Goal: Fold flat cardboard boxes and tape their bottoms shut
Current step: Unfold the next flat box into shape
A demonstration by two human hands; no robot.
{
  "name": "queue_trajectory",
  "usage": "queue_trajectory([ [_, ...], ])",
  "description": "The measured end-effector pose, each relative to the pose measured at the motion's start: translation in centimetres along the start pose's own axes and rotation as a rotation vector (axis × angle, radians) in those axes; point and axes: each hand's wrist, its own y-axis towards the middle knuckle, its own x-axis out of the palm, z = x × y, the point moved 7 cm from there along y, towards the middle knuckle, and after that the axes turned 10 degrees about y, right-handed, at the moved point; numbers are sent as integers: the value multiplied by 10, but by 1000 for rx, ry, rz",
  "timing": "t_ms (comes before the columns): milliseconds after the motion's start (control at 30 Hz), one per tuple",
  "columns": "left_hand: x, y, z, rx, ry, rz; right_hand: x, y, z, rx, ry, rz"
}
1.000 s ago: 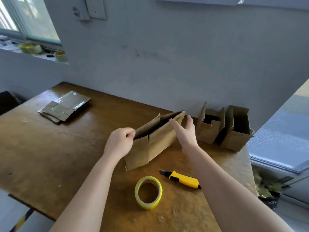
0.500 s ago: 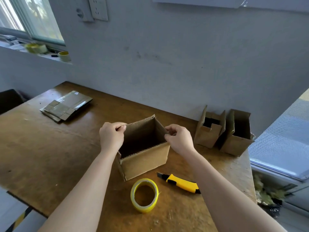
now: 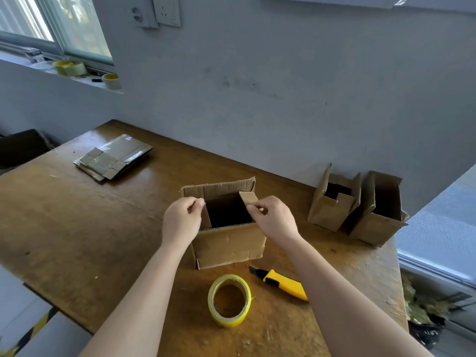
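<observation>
An opened-out brown cardboard box [image 3: 229, 243] stands squared up on the wooden table [image 3: 77, 228], its open end facing up. My left hand [image 3: 181, 221] pinches the box's left side flap between thumb and fingers. My right hand [image 3: 274, 219] pinches the right side flap [image 3: 247, 198], which tilts inward over the opening. The far long flap stands upright behind both hands. A yellow roll of tape [image 3: 229, 300] lies flat in front of the box. A yellow and black utility knife [image 3: 282, 282] lies to the roll's right.
Two folded boxes [image 3: 334, 202] [image 3: 378, 210] stand against the wall at the right. A stack of flat cardboard boxes [image 3: 113, 157] lies at the far left of the table. More tape rolls [image 3: 69, 67] sit on the window sill. The table edge drops off at right.
The flattened box has been opened into a rectangular shape and turned square to me. Both hands shifted from its edges to the two side flaps, which now bend inward.
</observation>
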Motion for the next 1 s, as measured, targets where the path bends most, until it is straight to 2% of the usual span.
queue_trajectory([
  [67, 3, -3, 4, 90, 84, -128, 6, -1, -1, -18, -43, -61],
  [167, 11, -10, 8, 275, 323, -319, 10, -1, -4, 8, -106, -246],
  [233, 13, -12, 4, 317, 430, -423, 8, -1, -7, 26, -78, -392],
  [300, 13, -10, -2, 308, 434, -468, 5, -1, -8, 43, -62, -494],
  [367, 7, -7, -4, 250, 306, -398, 0, 2, -8, 22, -98, -437],
  [500, -1, -7, 1, 162, 71, -172, -1, 4, -12, -18, -137, -170],
  [567, 0, -5, -2, 90, 71, -132, 2, 4, -13, -32, -162, -115],
  [667, 7, 2, -7, 63, 223, -179, 2, 5, -16, -58, -304, -76],
  [767, 7, 6, -7, 78, 158, -158, 2, 6, -20, -100, -417, -25],
  [867, 1, 3, -11, 165, 98, -42, 9, 10, -22, -165, -399, -74],
  [1000, 3, -4, -18, 241, 145, -19, 34, 8, -15, -253, -382, -226],
])
